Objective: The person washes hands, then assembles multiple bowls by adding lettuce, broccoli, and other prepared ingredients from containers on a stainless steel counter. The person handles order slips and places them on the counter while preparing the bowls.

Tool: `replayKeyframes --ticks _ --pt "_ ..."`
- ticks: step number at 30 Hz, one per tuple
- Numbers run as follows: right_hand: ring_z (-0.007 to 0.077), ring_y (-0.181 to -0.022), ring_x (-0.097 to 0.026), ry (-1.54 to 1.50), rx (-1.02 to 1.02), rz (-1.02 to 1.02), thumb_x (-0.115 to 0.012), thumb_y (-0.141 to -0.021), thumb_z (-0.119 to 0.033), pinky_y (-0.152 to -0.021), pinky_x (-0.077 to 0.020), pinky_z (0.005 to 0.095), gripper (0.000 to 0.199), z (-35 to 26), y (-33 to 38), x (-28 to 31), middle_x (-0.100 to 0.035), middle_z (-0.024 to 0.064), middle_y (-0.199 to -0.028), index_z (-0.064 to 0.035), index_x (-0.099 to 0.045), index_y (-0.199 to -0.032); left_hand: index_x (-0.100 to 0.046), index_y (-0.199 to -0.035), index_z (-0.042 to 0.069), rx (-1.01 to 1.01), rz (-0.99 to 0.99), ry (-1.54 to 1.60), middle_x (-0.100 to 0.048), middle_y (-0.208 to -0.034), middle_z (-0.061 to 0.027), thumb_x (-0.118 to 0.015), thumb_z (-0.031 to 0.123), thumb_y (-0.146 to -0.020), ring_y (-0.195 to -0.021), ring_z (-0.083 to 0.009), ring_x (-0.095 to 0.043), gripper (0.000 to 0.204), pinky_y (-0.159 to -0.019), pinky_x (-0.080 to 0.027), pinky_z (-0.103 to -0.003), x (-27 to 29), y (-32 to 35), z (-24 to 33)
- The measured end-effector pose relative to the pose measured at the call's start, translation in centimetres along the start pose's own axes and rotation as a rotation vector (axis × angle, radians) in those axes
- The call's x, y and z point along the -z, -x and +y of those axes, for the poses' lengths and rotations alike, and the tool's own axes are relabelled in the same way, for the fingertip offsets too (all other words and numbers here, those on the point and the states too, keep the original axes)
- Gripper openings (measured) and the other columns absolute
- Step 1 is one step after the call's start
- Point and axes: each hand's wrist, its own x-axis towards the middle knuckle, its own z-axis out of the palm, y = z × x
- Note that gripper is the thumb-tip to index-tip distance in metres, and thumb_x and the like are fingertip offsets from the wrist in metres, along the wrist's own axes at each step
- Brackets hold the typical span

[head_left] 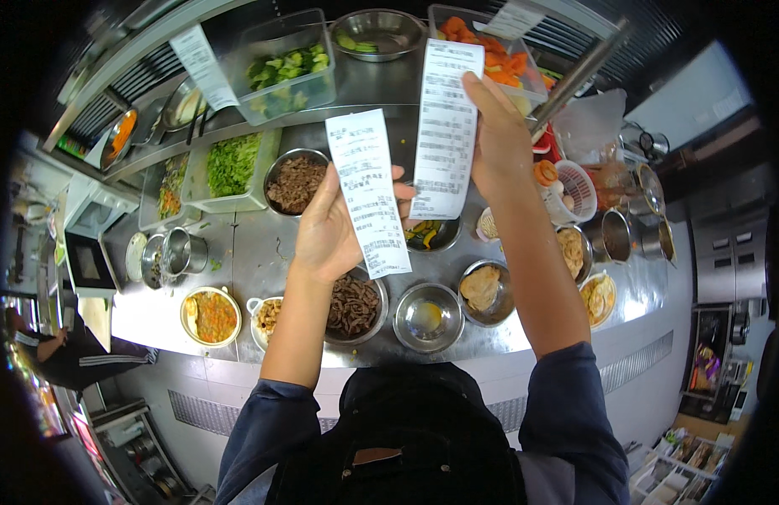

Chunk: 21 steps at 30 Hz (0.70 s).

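Two printed paper slips are held up over the steel counter (259, 261). My left hand (318, 231) is closed on the shorter slip (372, 210), with fingertips showing past its right edge. On the right, my right hand (500, 139) pinches a longer slip (446, 126) near its upper right edge, thumb on top; its other fingers are mostly hidden. The slips hang side by side with a narrow gap, their printed faces toward me. Beneath them are a bowl of dark cooked meat strips (356, 307), a bowl of browned minced meat (295, 172) and a bowl with yellow pieces (431, 234).
On the shelf stand a tub of broccoli (288, 67), a steel bowl (379, 29) and a tub of orange pieces (490, 50). Chopped greens (233, 164) sit at left. A near-bare steel bowl (427, 316) and a vegetable dish (211, 316) line the front. Another person (57, 345) stands far left.
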Motion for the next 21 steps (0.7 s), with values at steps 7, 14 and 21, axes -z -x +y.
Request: replayKeyframes --ticks 7,14,21 --pt "0.0086 -0.077 -0.061 0.11 0.145 -0.011 -0.055 -0.095 -0.018 -0.067 -0.0486 0.023 0.023 0.5 -0.6 -1.2 -0.067 0.0034 -0.092 0.0 -0.062 -0.106 -0.042 -0.134 -0.005 0.044 -0.016 0.037 -0.058 -0.122 -0.0237 -0.02 0.05 -0.101 -0.105 -0.0342 -0.06 0.067 -0.095 -0.047 -0.05 -0.4 -0.3 0.8" --pt "0.0074 -0.074 -0.06 0.197 0.222 0.0 -0.054 -0.096 -0.019 -0.065 -0.0474 0.0217 0.023 1.1 -1.3 -2.1 -0.067 0.0027 -0.09 0.001 -0.063 -0.103 -0.045 -0.131 -0.005 0.056 0.032 -0.01 -0.057 -0.123 -0.0255 -0.022 0.05 -0.101 -0.102 -0.0337 -0.061 0.067 -0.1 -0.041 -0.057 -0.8 -0.8 2.1" --pt "0.0076 -0.075 -0.061 0.167 0.223 -0.006 -0.055 -0.095 -0.018 -0.066 -0.0481 0.0213 0.023 1.0 -2.3 -3.4 -0.067 0.0034 -0.091 0.0009 -0.064 -0.105 -0.047 -0.13 -0.006 0.058 0.024 -0.022 -0.055 -0.125 -0.0263 -0.022 0.05 -0.101 -0.102 -0.0335 -0.061 0.068 -0.098 -0.045 -0.051 -0.1 -1.6 3.8"
